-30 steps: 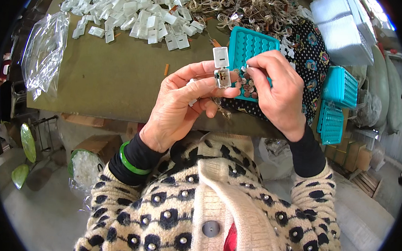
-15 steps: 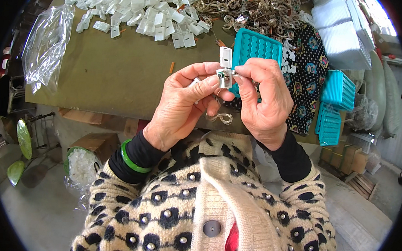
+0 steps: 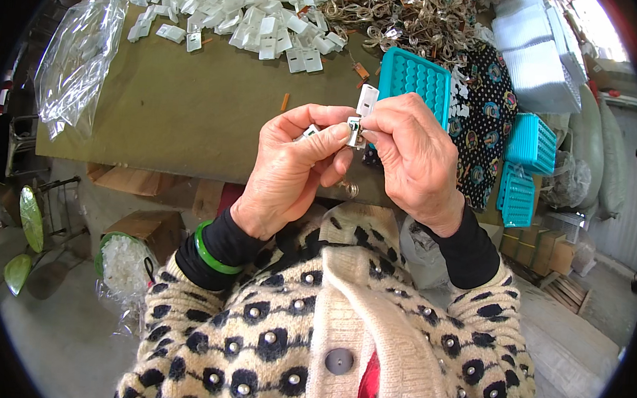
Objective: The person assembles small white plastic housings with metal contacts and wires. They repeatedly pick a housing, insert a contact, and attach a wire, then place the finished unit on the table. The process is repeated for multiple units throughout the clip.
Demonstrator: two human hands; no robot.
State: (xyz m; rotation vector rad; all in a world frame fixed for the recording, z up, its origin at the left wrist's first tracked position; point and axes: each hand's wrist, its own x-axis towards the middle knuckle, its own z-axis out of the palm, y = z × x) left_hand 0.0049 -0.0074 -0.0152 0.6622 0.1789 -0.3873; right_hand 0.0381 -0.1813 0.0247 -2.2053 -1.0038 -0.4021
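Observation:
Above the table's near edge, my left hand (image 3: pixel 292 157) pinches a small white plastic case (image 3: pixel 353 137) between thumb and fingers. The case's hinged lid (image 3: pixel 368 100) stands open on the far side, and a bit of green circuit board shows inside. A second white piece (image 3: pixel 310 131) is tucked in the fingers of the same hand. My right hand (image 3: pixel 419 158) is closed at the case's right edge, thumb and forefinger pressed against it; whatever lies between those tips is hidden. Below the case, a small loop of thin wire (image 3: pixel 350 189) dangles.
White cases (image 3: pixel 257 16) are heaped at the far side, beside a pile of coiled wires (image 3: pixel 410 18). Behind my right hand lies a teal tray (image 3: pixel 415 77). More teal trays (image 3: pixel 532 144) stack at right. Clear plastic film (image 3: pixel 82 60) lies left. Orange strips (image 3: pixel 286 101) are scattered about.
My right fingertips have moved in closer over the case, covering more of its right side. The case and its lid tilt a little to the right. Less of the hanging wire shows.

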